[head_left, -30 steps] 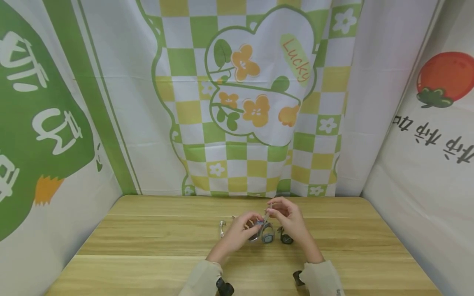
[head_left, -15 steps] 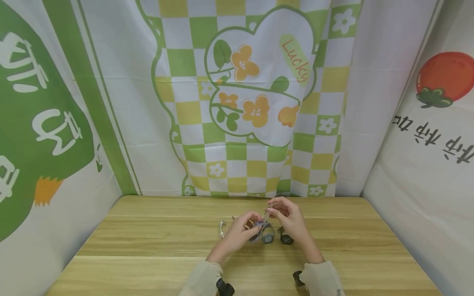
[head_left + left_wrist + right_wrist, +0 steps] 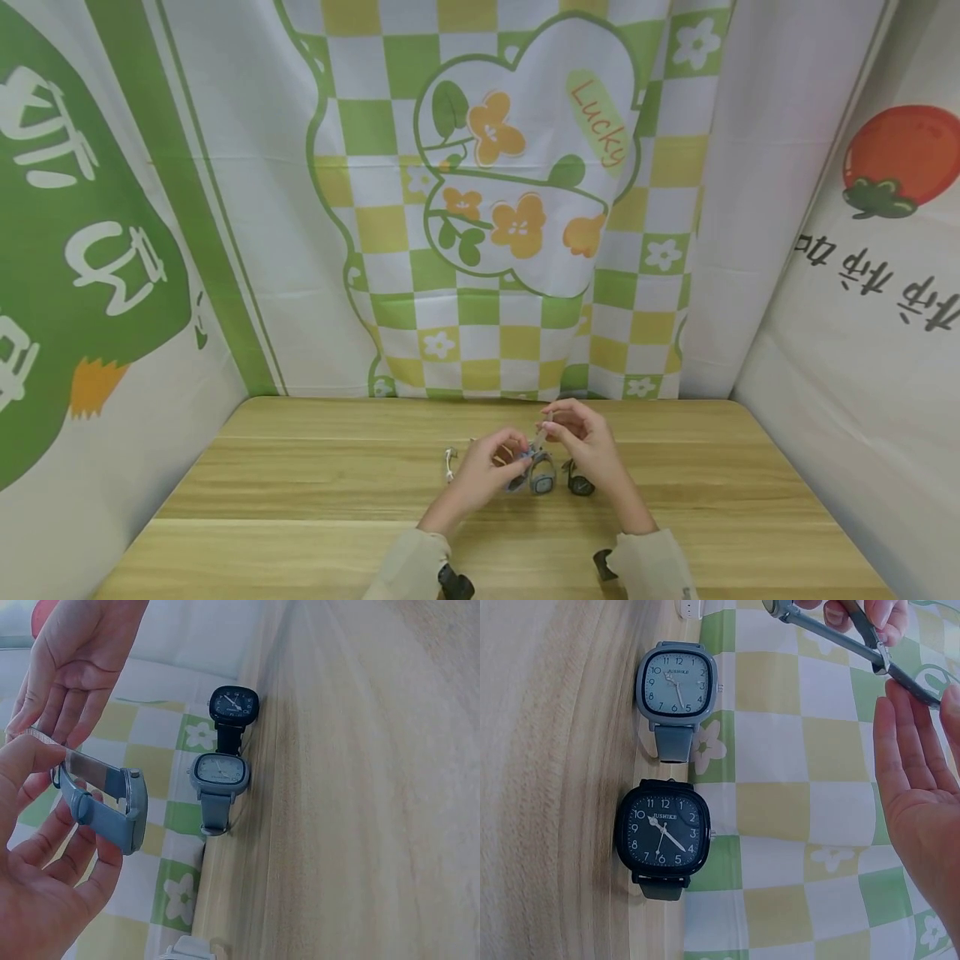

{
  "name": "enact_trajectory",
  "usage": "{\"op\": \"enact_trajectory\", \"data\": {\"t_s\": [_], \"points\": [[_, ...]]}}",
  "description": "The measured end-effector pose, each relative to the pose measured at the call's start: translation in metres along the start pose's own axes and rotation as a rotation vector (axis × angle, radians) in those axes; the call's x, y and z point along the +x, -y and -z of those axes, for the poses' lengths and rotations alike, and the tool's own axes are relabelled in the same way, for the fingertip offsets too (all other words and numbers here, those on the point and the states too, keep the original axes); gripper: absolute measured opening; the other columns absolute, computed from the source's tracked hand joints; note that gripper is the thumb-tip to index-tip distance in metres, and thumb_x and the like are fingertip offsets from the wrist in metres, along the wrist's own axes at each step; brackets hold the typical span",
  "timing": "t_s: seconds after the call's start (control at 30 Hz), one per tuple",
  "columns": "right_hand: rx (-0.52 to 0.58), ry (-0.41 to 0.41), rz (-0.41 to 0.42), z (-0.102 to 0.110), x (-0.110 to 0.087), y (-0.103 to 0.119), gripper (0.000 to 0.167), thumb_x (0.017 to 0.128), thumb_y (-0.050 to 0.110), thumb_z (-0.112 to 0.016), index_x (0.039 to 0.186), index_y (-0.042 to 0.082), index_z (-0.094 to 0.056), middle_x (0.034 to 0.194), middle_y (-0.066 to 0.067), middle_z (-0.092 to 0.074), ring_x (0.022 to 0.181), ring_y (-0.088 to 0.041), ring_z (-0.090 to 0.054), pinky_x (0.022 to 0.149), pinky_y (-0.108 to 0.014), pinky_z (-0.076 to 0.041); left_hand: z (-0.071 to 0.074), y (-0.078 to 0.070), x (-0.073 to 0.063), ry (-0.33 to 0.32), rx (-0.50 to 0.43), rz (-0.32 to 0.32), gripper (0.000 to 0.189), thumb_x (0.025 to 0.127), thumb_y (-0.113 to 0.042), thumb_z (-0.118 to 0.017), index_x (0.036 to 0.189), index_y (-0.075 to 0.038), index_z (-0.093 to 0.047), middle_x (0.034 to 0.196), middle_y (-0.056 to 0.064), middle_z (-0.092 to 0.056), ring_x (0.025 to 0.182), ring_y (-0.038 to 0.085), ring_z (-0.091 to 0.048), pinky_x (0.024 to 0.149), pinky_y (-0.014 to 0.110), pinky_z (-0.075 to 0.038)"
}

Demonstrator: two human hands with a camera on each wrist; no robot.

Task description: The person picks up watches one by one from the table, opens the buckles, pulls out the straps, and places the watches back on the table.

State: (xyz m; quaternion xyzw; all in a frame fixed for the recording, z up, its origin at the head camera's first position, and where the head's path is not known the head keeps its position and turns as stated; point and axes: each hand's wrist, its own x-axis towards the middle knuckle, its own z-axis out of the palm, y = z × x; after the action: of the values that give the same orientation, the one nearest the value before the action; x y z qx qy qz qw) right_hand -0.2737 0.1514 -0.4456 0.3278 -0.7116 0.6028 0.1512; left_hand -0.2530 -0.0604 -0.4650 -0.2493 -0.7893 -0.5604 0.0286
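Observation:
My left hand (image 3: 480, 471) holds a blue-grey wristwatch (image 3: 135, 814) by its strap, thumb on top and fingers beneath. The watch is raised off the table, its case seen edge-on in the left wrist view and its strap looped. My right hand (image 3: 588, 437) pinches the free end of that strap (image 3: 911, 684) between thumb and fingers. Close by on the table stand a grey-blue watch (image 3: 676, 682) and a black watch (image 3: 664, 832), dials facing the wearer. The held watch's dial is mostly hidden in the head view.
A white watch or bracelet-like band (image 3: 449, 464) stands left of the left hand. The wooden table (image 3: 315, 475) ends at a green-and-yellow checked curtain (image 3: 480, 317). Printed cloths hang at both sides.
Both hands stay almost in place. The watch in the left hand has tilted slightly while the right hand keeps its pinch on the strap end.

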Motion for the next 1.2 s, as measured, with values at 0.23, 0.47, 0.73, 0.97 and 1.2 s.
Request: {"op": "enact_trajectory", "data": {"t_s": [0.23, 0.47, 0.73, 0.97, 1.2], "points": [[-0.015, 0.001, -0.006, 0.0005, -0.0002, 0.0003, 0.014, 0.101, -0.009, -0.062, 0.115, -0.01, -0.065, 0.099, -0.032, -0.072, 0.083, -0.007, -0.071, 0.077, -0.023, -0.062, 0.0002, -0.0019, 0.0, 0.008, 0.005, 0.017, 0.019, 0.103, -0.014, -0.07, 0.122, -0.012, -0.07, 0.1, 0.009, -0.071, 0.086, 0.015, -0.064, 0.073, 0.027, -0.054], [-0.044, -0.006, -0.021, 0.0, -0.0007, 0.0017, 0.014, 0.101, -0.006, -0.063, 0.115, -0.008, -0.066, 0.101, -0.03, -0.073, 0.084, -0.008, -0.072, 0.078, -0.024, -0.062, -0.0009, 0.0002, -0.0002, 0.028, -0.011, 0.028, 0.02, 0.104, -0.013, -0.067, 0.124, -0.011, -0.068, 0.104, 0.011, -0.069, 0.089, 0.016, -0.062, 0.073, 0.028, -0.053], [-0.055, -0.005, -0.016, -0.0005, -0.0009, 0.0022, 0.014, 0.101, -0.007, -0.063, 0.115, -0.007, -0.066, 0.101, -0.029, -0.074, 0.087, -0.006, -0.073, 0.078, -0.024, -0.062, -0.0005, -0.0017, -0.0014, 0.048, -0.016, 0.026, 0.015, 0.105, -0.012, -0.065, 0.12, -0.011, -0.065, 0.102, 0.011, -0.071, 0.087, 0.016, -0.062, 0.071, 0.027, -0.051], [-0.049, -0.003, -0.018, -0.0009, -0.001, 0.0025, 0.014, 0.101, -0.007, -0.063, 0.115, -0.007, -0.066, 0.101, -0.03, -0.074, 0.088, -0.004, -0.072, 0.078, -0.025, -0.062, -0.001, -0.0029, -0.0014, 0.052, -0.005, 0.021, 0.009, 0.105, -0.014, -0.066, 0.114, -0.012, -0.063, 0.1, 0.01, -0.072, 0.085, 0.014, -0.061, 0.071, 0.027, -0.051], [-0.041, -0.003, -0.015, -0.0004, -0.0005, 0.0013, 0.015, 0.101, -0.007, -0.063, 0.116, -0.007, -0.066, 0.101, -0.03, -0.073, 0.086, -0.006, -0.072, 0.077, -0.026, -0.062, -0.0044, -0.0006, 0.0014, 0.026, 0.05, 0.009, 0.007, 0.103, -0.018, -0.07, 0.105, -0.013, -0.065, 0.095, 0.002, -0.07, 0.08, 0.009, -0.061, 0.069, 0.025, -0.053]]}}
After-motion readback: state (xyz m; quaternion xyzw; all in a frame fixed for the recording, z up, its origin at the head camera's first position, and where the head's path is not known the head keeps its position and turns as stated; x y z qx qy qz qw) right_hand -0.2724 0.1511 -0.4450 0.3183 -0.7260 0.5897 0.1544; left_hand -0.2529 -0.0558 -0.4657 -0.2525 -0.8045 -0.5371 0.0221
